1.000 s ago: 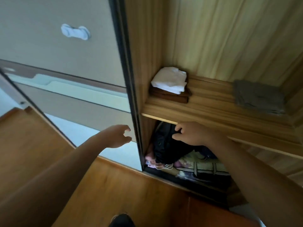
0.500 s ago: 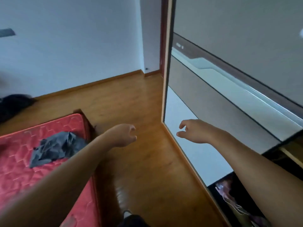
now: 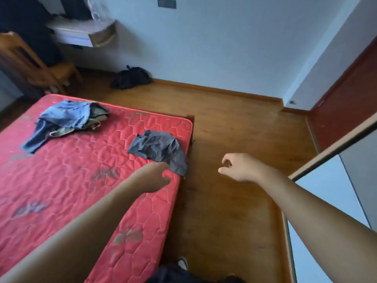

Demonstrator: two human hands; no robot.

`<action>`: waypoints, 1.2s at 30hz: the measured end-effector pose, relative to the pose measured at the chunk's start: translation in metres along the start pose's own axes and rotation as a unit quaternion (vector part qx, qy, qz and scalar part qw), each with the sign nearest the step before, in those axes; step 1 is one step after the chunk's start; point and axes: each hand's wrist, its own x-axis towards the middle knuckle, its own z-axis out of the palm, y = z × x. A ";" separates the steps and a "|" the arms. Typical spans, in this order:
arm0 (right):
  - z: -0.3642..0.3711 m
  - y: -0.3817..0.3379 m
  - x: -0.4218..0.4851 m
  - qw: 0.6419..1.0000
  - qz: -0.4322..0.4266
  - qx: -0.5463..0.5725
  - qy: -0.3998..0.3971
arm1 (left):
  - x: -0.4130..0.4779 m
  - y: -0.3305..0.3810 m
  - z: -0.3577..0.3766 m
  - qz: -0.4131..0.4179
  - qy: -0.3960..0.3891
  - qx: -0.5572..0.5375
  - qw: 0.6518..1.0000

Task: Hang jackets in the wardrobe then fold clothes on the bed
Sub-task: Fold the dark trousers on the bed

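A red quilted mattress (image 3: 67,176) fills the left of the view. A grey garment (image 3: 159,149) lies crumpled at its near right corner. A pile of blue denim and olive clothes (image 3: 67,117) lies further back on the left. My left hand (image 3: 155,176) hovers over the mattress just below the grey garment, fingers loosely curled, holding nothing. My right hand (image 3: 238,166) hangs over the wooden floor to the right of the bed, fingers loosely curled and empty. The wardrobe's sliding door (image 3: 334,190) shows at the right edge.
A strip of wooden floor (image 3: 234,123) runs between bed and wardrobe. A black bag (image 3: 130,77) lies on the floor by the far wall. A wooden chair (image 3: 34,64) and a wall-mounted shelf (image 3: 85,35) stand at the back left.
The view has swung left from the wardrobe's inside to the bed. My right hand left the dark garment in the wardrobe. Both hands now reach out empty, the left one near the grey garment.
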 end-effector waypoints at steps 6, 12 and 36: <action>-0.003 -0.063 0.095 0.992 -0.088 -0.080 -0.046 | 0.018 -0.058 0.003 -0.084 -0.001 -0.034 0.996; -0.023 -0.089 0.224 0.970 -0.174 -0.147 -0.083 | 0.091 -0.074 -0.004 -0.170 0.012 -0.091 0.981; 0.113 -0.191 0.567 0.716 -0.504 -0.475 -0.088 | 0.361 -0.102 0.154 -0.420 0.015 -0.301 0.856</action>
